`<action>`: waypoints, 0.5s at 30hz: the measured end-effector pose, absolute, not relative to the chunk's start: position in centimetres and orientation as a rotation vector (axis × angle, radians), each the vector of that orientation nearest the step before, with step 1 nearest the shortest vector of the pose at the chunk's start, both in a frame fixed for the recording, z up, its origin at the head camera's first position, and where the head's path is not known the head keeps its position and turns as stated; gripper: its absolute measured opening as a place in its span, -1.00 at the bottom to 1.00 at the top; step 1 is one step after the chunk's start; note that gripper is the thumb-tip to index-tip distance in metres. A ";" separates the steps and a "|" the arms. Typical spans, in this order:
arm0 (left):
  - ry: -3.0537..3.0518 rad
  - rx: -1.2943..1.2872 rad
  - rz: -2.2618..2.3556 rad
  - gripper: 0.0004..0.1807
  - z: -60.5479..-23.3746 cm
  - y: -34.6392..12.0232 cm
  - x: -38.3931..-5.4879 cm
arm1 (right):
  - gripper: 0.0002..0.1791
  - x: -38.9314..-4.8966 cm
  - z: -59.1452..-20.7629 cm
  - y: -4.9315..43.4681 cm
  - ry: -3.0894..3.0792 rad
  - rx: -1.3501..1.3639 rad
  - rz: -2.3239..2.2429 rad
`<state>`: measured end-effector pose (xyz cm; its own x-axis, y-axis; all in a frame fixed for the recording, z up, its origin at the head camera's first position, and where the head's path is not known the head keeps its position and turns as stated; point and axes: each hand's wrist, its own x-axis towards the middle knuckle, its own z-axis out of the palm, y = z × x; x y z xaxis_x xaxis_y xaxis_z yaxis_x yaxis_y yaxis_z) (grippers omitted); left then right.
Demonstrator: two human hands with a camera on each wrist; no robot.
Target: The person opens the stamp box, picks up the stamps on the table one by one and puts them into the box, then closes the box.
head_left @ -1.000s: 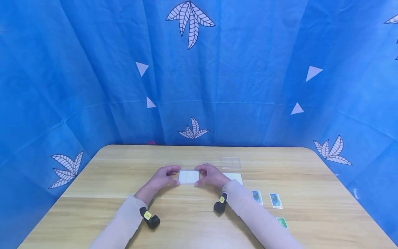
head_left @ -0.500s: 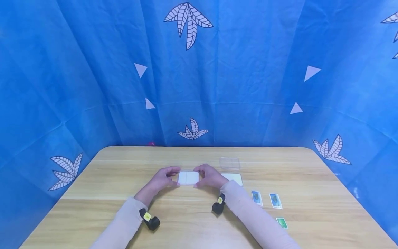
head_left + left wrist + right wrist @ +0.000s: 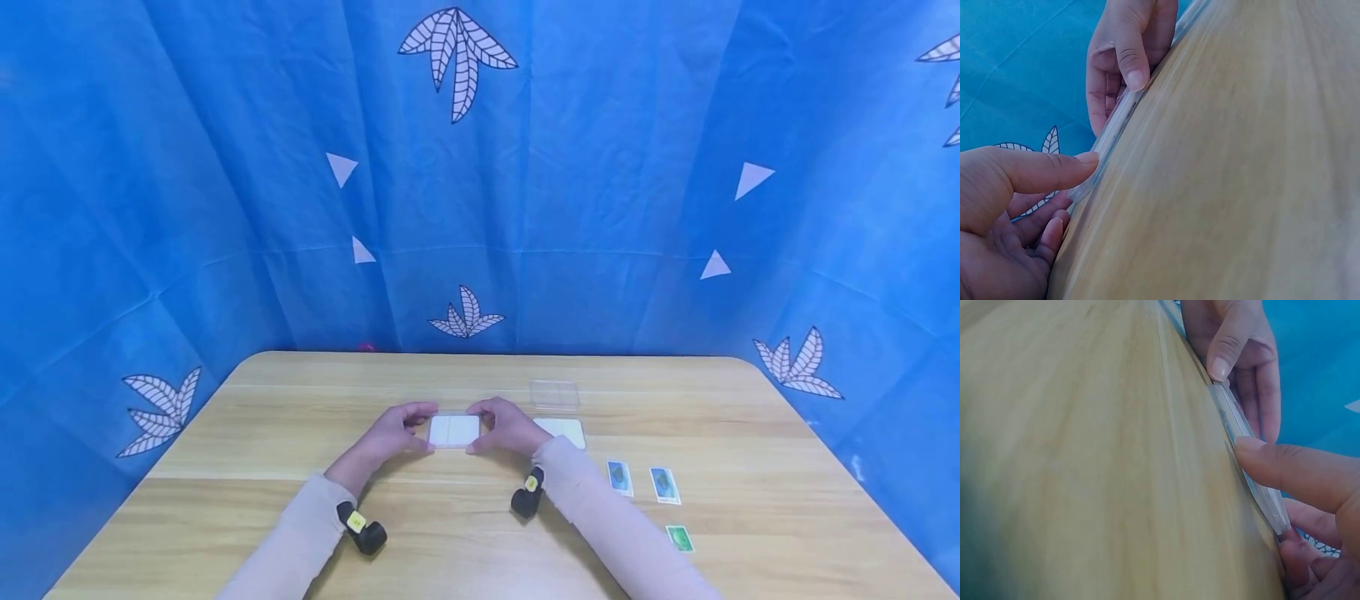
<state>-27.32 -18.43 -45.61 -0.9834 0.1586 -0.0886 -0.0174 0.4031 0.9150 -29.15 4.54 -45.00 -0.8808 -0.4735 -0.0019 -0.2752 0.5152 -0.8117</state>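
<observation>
A flat clear plastic case (image 3: 454,432) with white inside lies low over the middle of the table in the head view. My left hand (image 3: 392,430) grips its left end between thumb and fingers. At the other end my right hand (image 3: 508,427) holds it the same way. Both wrist views show the thin side of the transparent case (image 3: 1241,431) edge-on, close to the tabletop. The thumbs press on its near edge, while the fingers are partly hidden behind it. Whether the case touches the table is hard to tell.
Beside my right wrist lies a white rectangular piece (image 3: 564,431), partly covered by the hand. Behind it is a clear plastic cover (image 3: 555,395). Two blue picture cards (image 3: 665,485) and a green card (image 3: 680,538) lie right of my forearm. A blue curtain (image 3: 480,208) surrounds the wooden table (image 3: 315,400).
</observation>
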 end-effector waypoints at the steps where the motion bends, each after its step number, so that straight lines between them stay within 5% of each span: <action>1: 2.499 0.129 1.622 -0.26 -45.6 -18.4 -27.3 | -0.36 -29.2 -45.0 4.6 2.527 -0.642 -1.301; 15: 2.537 0.139 1.561 -0.25 -45.7 -18.4 -27.2 | -0.41 -29.4 -45.0 4.8 2.462 -0.654 -1.316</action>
